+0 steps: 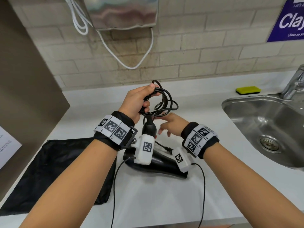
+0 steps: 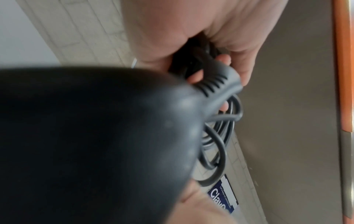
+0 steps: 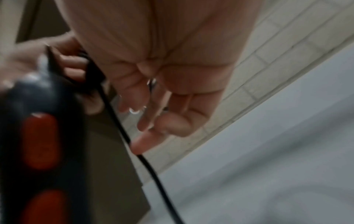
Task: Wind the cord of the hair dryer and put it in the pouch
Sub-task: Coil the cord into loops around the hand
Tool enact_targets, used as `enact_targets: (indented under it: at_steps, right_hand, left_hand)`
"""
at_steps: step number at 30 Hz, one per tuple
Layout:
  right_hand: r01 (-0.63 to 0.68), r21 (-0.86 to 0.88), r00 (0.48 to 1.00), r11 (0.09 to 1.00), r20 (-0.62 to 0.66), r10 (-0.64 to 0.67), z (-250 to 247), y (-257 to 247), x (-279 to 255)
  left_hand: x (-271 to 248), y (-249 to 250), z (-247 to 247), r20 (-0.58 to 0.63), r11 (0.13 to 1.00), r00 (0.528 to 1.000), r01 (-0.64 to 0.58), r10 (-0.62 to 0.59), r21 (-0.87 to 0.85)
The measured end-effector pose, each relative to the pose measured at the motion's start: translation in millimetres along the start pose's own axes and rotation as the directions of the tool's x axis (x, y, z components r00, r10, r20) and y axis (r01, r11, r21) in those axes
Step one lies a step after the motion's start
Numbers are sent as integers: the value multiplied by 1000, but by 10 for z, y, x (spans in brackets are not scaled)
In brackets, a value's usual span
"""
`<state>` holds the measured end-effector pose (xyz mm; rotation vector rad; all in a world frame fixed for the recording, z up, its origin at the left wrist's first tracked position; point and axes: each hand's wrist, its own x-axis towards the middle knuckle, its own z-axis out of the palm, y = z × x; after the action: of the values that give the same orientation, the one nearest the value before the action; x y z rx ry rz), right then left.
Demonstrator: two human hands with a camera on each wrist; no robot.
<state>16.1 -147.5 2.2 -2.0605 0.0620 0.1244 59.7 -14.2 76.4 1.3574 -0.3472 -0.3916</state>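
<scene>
While winding, best to keep loops even and gather the loose tail. Head view: left hand point(image 1: 137, 100) raised above table point(image 1: 189, 116), gripping coiled cord point(image 1: 162, 102); hair dryer point(image 1: 153, 159) mid-table, pouch point(image 1: 54, 168) toward left edge. Left wrist view: fingers point(image 2: 239, 63) curled round loops. Right wrist view: right hand point(image 3: 162, 91) relaxed, holding nothing, beside cord.

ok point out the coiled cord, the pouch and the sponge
coiled cord point(image 1: 166, 102), head view, on the loops beside the left hand
pouch point(image 1: 54, 165), head view, on the flat black fabric
sponge point(image 1: 248, 89), head view, on its yellow top
</scene>
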Motion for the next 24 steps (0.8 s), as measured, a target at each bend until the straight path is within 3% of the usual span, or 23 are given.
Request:
enact_targets:
  at_steps: [6,8,10,13,16,18,21,24]
  right_hand:
    - [178,320,984,930,-40,-174,68,-61,12]
    - [199,323,979,925,-98,-176,79,-40,46]
    - [159,231,974,960,-197,-114,70,29,74]
    - [-34,135,943,990,-324,76,-25,293,96]
    - [-299,105,887,948,-335,317,-155,706,87]
    - [-397,160,846,904,-317,428,-215,901,52]
    - [-390,296,803,872,-354,479,-277,963,58]
    - [-308,275,775,911,-483,408,-346,882,140]
  left_hand:
    - [-22,-7,11,2,1000,1000,-13,13,1]
    - [-31,-2,0,-7,1000,1000,-6,6,7]
    - [-38,9,-3,-1,999,1000,-5,5,43]
    - [-80,45,-11,29,998,1000,-7,5,69]
    - [-134,66,-30,66,999,998,3,-5,39]
    - [-150,57,-36,70,1000,998,4,-5,19]
    - [-149,43,-48,64,1000,998,4,-4,-1]
    - [-151,46,-45,89,1000,996,11,-12,16]
